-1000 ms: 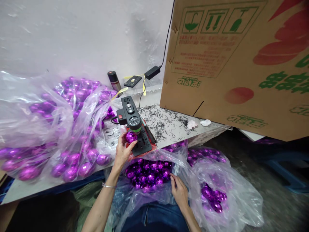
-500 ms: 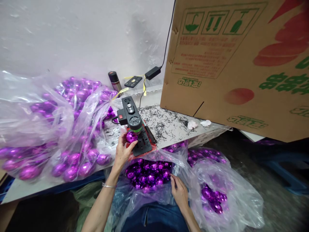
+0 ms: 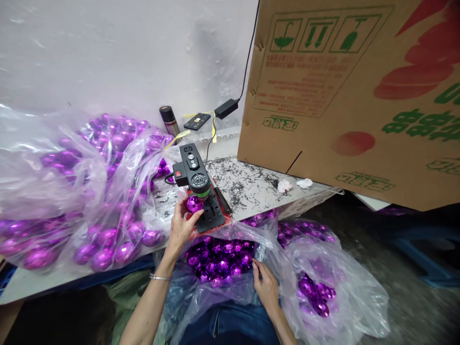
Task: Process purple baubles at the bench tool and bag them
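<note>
Between the thumb and fingers of my left hand (image 3: 182,224) is a shiny purple mirror-tiled ball (image 3: 194,204). The ball sits at the side of a black machine's (image 3: 195,170) green-ringed lower end, above its black base plate (image 3: 211,219). Whether ball and machine touch, I cannot tell. Lower down, my right hand (image 3: 266,283) is closed with thumb and forefinger together, at the right edge of a heap of purple balls (image 3: 219,261) in an open clear plastic bag on my lap. What its fingertips hold, if anything, is too small to make out.
A large clear bag of purple balls (image 3: 104,239) covers the table's left side. Black scraps (image 3: 240,184) litter the tabletop. At the right stands a big cardboard box (image 3: 323,139). A bottle (image 3: 169,120), a phone-like slab (image 3: 197,121) and a power adapter (image 3: 226,109) lie behind the machine.
</note>
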Motion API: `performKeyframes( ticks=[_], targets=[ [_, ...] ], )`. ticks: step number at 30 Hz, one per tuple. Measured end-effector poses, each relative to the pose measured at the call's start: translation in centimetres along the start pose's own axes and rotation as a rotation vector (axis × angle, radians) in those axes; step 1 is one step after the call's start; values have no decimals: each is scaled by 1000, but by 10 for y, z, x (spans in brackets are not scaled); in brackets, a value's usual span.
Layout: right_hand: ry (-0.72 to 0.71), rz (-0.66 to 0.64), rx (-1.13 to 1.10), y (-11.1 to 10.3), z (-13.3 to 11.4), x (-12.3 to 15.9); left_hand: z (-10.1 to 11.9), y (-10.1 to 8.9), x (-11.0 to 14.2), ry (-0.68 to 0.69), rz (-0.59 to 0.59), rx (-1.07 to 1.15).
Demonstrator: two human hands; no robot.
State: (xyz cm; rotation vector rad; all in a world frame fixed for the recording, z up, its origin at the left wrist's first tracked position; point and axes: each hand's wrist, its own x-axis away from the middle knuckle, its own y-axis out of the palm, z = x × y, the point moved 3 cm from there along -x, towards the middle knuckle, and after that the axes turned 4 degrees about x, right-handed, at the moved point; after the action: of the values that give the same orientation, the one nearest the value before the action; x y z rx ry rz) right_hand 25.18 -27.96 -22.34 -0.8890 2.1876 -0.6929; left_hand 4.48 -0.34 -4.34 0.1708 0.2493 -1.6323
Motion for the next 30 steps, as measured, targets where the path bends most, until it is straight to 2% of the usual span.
performKeyframes(
  ticks=[16, 20, 23, 27, 30],
  targets=[
    [-5, 2, -1, 0, 0, -1, -2, 1, 0, -11, -19, 6],
    [-58, 25, -30, -11, -7, -6, 8, -12, 13, -24, 76, 37],
    [-123, 47, -68, -29, -18, -4, 14, -28, 52, -160, 138, 115],
    [-184, 45, -127, -56, -46, -4, 10, -29, 114, -501, -20, 387],
    [-224, 31, -170, -70, -81, -22, 9, -20, 133, -704, -87, 569]
  ],
)
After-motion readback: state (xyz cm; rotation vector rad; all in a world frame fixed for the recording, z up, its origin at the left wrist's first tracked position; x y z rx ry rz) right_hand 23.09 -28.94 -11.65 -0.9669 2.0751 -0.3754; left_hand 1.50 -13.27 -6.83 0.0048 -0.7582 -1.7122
